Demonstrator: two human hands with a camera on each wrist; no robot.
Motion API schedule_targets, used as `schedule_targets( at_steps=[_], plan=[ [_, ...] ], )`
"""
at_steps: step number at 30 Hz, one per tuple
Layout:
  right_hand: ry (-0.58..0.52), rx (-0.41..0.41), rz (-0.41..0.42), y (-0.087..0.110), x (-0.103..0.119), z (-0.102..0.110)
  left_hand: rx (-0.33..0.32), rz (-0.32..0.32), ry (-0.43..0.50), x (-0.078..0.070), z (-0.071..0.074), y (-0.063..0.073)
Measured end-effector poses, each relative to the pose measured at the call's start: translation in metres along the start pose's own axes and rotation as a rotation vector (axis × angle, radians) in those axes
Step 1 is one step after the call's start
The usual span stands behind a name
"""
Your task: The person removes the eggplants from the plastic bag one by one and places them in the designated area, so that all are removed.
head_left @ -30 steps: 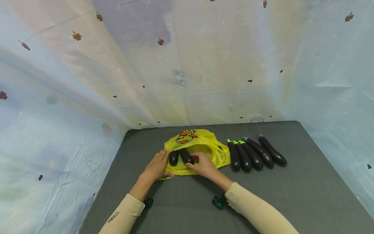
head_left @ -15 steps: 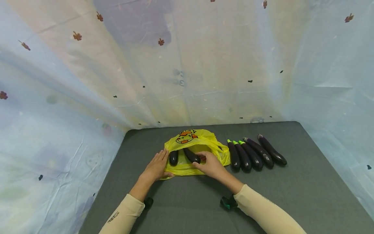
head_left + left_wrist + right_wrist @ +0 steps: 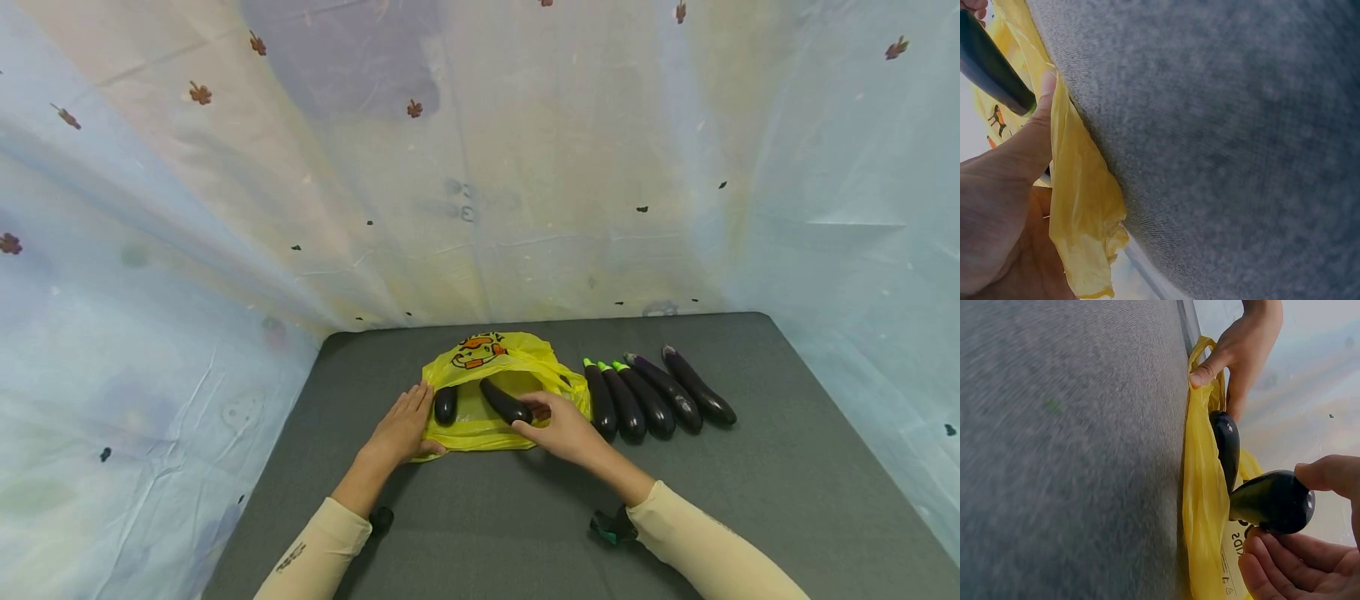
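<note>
A yellow plastic bag [image 3: 517,352] lies on its side, mouth toward me. My right hand [image 3: 558,425] pinches the rounded end of an eggplant [image 3: 504,403] between thumb and fingers; its narrower end points into the mouth. The right wrist view shows this eggplant [image 3: 1275,503] raised above the bag's lower lip [image 3: 1202,506]. Deeper at the left side rests a second eggplant [image 3: 446,406]. Against the bag's left edge my left hand [image 3: 403,425] presses with straight fingers, its thumb [image 3: 1049,94] laid on the lower lip.
To the right of the bag, several more eggplants [image 3: 651,402] lie side by side, some with green stem ends. Everything rests on a grey cloth-covered table [image 3: 480,517]. A patterned pale sheet [image 3: 525,167] hangs behind and around the table.
My right hand has drawn the pinched eggplant to the right across the bag's mouth, widening the gap to the second eggplant. The left hand and the bag have stayed put.
</note>
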State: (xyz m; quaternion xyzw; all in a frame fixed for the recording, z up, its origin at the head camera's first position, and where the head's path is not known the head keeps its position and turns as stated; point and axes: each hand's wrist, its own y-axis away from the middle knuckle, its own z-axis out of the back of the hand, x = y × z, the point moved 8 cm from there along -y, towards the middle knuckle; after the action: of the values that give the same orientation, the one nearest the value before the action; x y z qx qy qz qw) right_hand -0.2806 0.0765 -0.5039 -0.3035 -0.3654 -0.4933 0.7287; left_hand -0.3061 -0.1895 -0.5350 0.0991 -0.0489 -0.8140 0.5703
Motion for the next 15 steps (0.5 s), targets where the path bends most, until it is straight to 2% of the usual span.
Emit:
schedule_targets(
  at_steps=[15],
  plan=[
    [0.047,0.01,0.048,0.02,0.0,0.025,-0.003,-0.003,-0.004,0.0,0.0,0.0]
  ],
)
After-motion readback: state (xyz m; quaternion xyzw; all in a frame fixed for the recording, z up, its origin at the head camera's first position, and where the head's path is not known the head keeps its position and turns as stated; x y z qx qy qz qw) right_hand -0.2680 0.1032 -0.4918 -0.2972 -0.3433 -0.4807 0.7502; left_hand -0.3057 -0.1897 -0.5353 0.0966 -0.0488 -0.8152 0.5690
